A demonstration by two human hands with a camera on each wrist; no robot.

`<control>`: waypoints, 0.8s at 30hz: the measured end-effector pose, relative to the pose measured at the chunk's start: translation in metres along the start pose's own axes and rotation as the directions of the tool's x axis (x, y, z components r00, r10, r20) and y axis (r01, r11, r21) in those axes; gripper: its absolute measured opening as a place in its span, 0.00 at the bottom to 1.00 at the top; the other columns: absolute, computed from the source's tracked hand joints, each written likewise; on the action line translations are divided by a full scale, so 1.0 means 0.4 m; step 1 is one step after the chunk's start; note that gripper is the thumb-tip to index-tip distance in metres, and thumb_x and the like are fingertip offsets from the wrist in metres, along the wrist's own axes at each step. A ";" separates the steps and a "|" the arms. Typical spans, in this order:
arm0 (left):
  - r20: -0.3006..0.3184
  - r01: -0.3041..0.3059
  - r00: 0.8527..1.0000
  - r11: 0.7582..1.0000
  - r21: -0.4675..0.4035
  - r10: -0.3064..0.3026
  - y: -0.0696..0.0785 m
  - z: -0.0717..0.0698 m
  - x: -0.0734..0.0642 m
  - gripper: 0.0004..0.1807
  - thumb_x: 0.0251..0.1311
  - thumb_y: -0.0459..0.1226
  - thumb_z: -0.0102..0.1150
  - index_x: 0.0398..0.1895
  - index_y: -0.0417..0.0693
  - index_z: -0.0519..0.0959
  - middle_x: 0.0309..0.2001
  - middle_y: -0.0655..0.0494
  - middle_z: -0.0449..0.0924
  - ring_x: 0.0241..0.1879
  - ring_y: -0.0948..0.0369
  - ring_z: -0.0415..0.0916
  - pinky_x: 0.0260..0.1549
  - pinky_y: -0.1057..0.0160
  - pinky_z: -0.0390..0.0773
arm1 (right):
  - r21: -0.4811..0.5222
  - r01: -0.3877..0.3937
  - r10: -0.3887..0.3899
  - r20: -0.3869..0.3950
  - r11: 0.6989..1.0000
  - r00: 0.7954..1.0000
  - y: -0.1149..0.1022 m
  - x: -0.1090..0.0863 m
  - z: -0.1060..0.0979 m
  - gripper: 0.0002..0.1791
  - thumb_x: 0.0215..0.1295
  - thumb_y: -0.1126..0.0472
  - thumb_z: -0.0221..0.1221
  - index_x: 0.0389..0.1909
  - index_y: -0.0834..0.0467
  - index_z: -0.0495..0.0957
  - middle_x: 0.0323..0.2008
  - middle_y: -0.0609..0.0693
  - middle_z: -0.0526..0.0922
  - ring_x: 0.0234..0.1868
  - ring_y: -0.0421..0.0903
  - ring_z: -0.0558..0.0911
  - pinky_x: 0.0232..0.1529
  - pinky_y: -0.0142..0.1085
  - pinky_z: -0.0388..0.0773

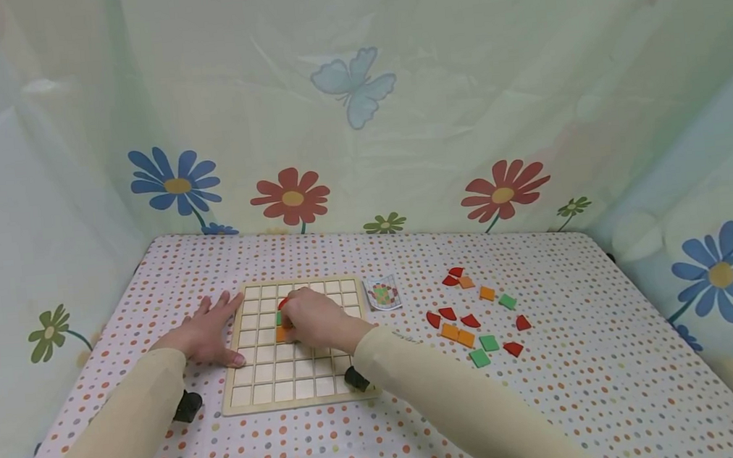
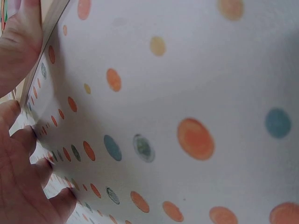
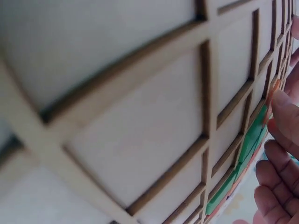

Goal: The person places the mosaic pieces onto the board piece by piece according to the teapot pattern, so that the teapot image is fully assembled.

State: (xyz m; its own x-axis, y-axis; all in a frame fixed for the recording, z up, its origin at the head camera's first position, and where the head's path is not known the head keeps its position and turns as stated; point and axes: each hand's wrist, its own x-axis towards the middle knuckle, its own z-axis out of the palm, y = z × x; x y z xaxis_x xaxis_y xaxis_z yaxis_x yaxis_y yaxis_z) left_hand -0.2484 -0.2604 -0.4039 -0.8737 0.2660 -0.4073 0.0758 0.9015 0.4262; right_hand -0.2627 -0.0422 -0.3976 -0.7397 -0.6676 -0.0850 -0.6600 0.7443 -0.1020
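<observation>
A light wooden grid board [image 1: 264, 373] lies on the dotted tablecloth. My left hand [image 1: 208, 335] has its fingers spread at the board's left edge, thumb over the frame; in the left wrist view its fingertips [image 2: 63, 200] touch the cloth. Over the board's upper middle, my right hand [image 1: 318, 319] has curled fingers and pinches an orange square tile [image 3: 272, 93] at one of the cells. Beyond that tile sit a green tile [image 1: 279, 318] and a red quarter-round tile [image 1: 284, 304], partly covered by the hand. More green tiles [image 3: 252, 135] line up in the right wrist view.
Right of the board lies a small card [image 1: 382, 294] printed with a coloured pattern. Farther right, several loose red quarter-rounds [image 1: 470, 321], orange squares [image 1: 457, 334] and green squares [image 1: 479, 358] are scattered. A flowered curtain [image 1: 399, 153] hangs behind the table.
</observation>
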 end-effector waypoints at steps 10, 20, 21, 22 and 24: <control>-0.010 -0.004 1.000 1.000 0.013 0.005 0.004 0.012 0.005 0.69 0.47 0.46 0.81 0.83 0.39 0.42 0.81 0.30 0.32 0.78 0.28 0.25 0.72 0.23 0.38 | 0.171 -0.045 0.049 -0.021 0.984 0.999 0.087 -0.069 -0.048 0.07 0.70 0.64 0.64 0.45 0.58 0.88 0.43 0.49 0.86 0.47 0.46 0.82 0.48 0.33 0.82; -0.013 -0.006 1.000 1.000 0.029 0.006 0.002 0.001 0.000 0.68 0.48 0.46 0.80 0.82 0.37 0.42 0.80 0.28 0.33 0.77 0.26 0.26 0.71 0.22 0.39 | 0.274 -0.210 0.233 -0.052 0.939 0.971 0.287 -0.235 -0.096 0.10 0.70 0.68 0.63 0.49 0.61 0.86 0.47 0.54 0.85 0.52 0.51 0.83 0.54 0.43 0.83; -0.012 -0.006 1.000 1.000 0.031 0.006 0.001 -0.001 -0.001 0.68 0.48 0.46 0.80 0.82 0.37 0.42 0.80 0.28 0.33 0.77 0.26 0.26 0.70 0.22 0.39 | 0.274 -0.230 0.254 -0.057 0.934 0.965 0.307 -0.254 -0.097 0.10 0.70 0.68 0.63 0.49 0.62 0.86 0.48 0.54 0.85 0.52 0.52 0.83 0.55 0.44 0.83; -0.012 -0.007 1.000 0.999 0.035 0.007 0.000 -0.002 -0.001 0.68 0.48 0.46 0.80 0.82 0.36 0.42 0.80 0.27 0.33 0.77 0.26 0.27 0.70 0.21 0.39 | 0.275 -0.250 0.277 -0.064 0.928 0.959 0.327 -0.273 -0.098 0.10 0.70 0.68 0.63 0.49 0.62 0.86 0.48 0.55 0.85 0.53 0.53 0.83 0.55 0.45 0.83; -0.011 -0.010 1.000 0.999 0.038 0.010 -0.001 -0.003 -0.003 0.68 0.48 0.46 0.80 0.82 0.36 0.42 0.80 0.27 0.33 0.77 0.25 0.27 0.70 0.21 0.39 | 0.270 -0.290 0.320 -0.073 0.918 0.945 0.363 -0.310 -0.098 0.10 0.70 0.69 0.62 0.49 0.62 0.85 0.48 0.56 0.84 0.52 0.54 0.83 0.54 0.47 0.83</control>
State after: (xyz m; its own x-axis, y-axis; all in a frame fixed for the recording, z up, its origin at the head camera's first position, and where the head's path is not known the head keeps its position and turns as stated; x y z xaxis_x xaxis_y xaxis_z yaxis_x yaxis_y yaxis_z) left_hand -0.2481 -0.2616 -0.4028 -0.8779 0.2714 -0.3944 0.1023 0.9112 0.3992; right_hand -0.2720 0.1495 -0.3629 -0.9196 -0.3908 -0.0407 -0.3557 0.8719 -0.3365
